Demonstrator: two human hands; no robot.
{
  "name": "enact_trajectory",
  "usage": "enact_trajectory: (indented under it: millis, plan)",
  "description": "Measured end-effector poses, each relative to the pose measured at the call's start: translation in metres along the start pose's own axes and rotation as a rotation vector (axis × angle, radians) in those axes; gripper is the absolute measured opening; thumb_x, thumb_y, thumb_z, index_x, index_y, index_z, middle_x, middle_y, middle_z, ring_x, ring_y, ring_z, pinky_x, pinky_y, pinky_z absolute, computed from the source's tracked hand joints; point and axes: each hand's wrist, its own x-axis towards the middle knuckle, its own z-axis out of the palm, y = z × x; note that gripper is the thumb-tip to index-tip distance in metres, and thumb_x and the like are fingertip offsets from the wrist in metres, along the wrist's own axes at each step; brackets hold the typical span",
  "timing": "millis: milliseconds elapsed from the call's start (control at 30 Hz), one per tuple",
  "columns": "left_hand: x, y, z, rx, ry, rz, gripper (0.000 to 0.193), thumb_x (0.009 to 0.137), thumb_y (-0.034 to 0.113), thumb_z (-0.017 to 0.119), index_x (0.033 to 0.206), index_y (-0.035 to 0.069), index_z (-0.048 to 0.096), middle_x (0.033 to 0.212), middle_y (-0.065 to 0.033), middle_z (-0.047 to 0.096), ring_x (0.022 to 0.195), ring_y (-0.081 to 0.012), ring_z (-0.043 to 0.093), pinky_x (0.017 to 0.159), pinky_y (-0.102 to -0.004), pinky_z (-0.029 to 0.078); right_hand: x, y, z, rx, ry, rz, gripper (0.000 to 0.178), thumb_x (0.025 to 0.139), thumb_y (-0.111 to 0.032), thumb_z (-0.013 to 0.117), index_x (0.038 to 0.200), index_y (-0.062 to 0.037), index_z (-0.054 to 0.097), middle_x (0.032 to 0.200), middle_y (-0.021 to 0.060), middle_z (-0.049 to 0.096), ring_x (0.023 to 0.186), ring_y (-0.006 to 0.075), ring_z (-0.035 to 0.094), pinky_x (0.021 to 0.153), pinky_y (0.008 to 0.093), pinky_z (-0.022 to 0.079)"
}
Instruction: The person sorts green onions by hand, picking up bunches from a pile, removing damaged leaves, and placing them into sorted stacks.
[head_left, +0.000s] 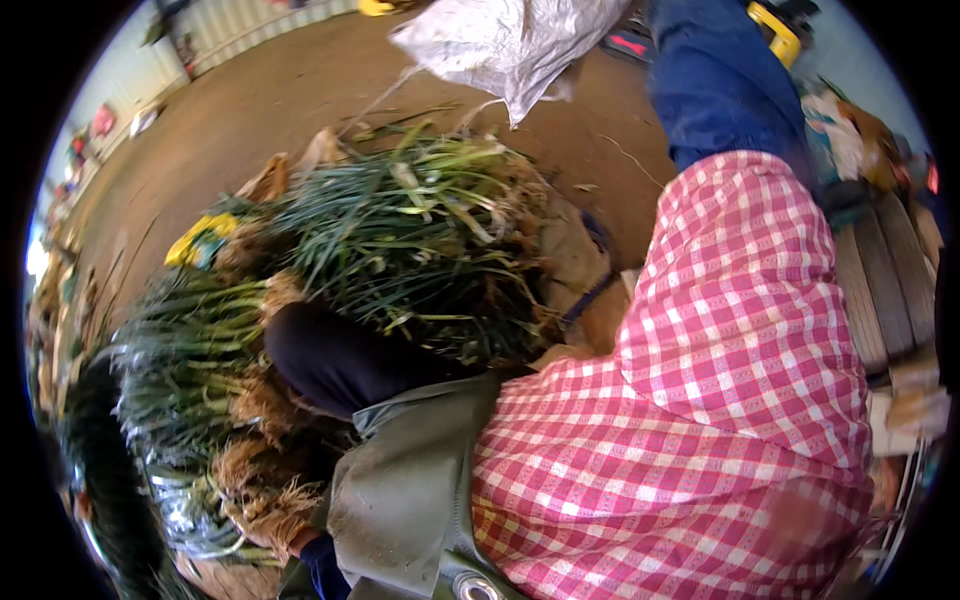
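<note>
My left hand (275, 530) comes in from a dark blue cuff at the lower left. It reaches to the root end of a bunch of green onions (215, 500), and its fingers blend into the roots. Several more bunches (200, 360) lie stacked along the left, with brown roots towards me and tips pointing left. Beyond them spreads a larger loose heap of green onions (410, 220), its roots mostly to the right. My right hand does not show. A dull green apron (400, 490) with a metal eyelet covers my lap, beside a black-clothed knee (330, 355).
Red-and-white checked cloth (680, 400) fills the right side, with a blue-clothed limb (720, 80) above it. A whitish sack (510, 50) stands on the brown floor (330, 85) ahead. A yellow bag (200, 240) lies beside the heap. Cardboard boxes (915, 400) stand far right.
</note>
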Motion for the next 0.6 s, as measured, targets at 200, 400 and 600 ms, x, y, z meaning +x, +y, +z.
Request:
enact_trajectory:
  millis: [200, 400, 600]
  plan:
    - [0.012, -0.006, 0.034, 0.106, -0.179, -0.048, 0.019, 0.094, 0.018, 0.051, 0.105, 0.005, 0.060, 0.060, 0.0040, 0.043, 0.051, -0.0089, 0.040, 0.056, -0.0243, 0.042, -0.113, 0.194, -0.065, -0.720, -0.645, 0.157, 0.027, 0.093, -0.019, 0.042, 0.107, -0.0128, 0.064, 0.108, 0.0073, 0.063, 0.097, 0.0216, 0.060, 0.082, 0.0322, 0.046]
    - [0.022, -0.022, 0.057, 0.160, -0.323, -0.086, 0.020, 0.094, 0.017, 0.051, 0.108, 0.004, 0.059, 0.060, 0.0037, 0.041, 0.050, -0.0086, 0.038, 0.057, -0.0239, 0.042, -0.295, 0.290, -0.096, -0.865, -1.190, 0.309, 0.027, 0.091, -0.019, 0.044, 0.109, -0.0165, 0.065, 0.110, 0.0042, 0.065, 0.099, 0.0198, 0.061, 0.083, 0.0307, 0.047]
    - [0.026, -0.001, 0.063, 0.156, -0.361, -0.066, 0.022, 0.095, 0.016, 0.050, 0.110, 0.003, 0.058, 0.059, 0.0035, 0.039, 0.050, -0.0084, 0.037, 0.058, -0.0235, 0.042, -0.480, 0.206, -0.041, -0.393, -1.584, 0.283, 0.024, 0.086, -0.022, 0.050, 0.100, -0.0199, 0.069, 0.104, 0.0025, 0.067, 0.095, 0.0205, 0.064, 0.080, 0.0327, 0.050]
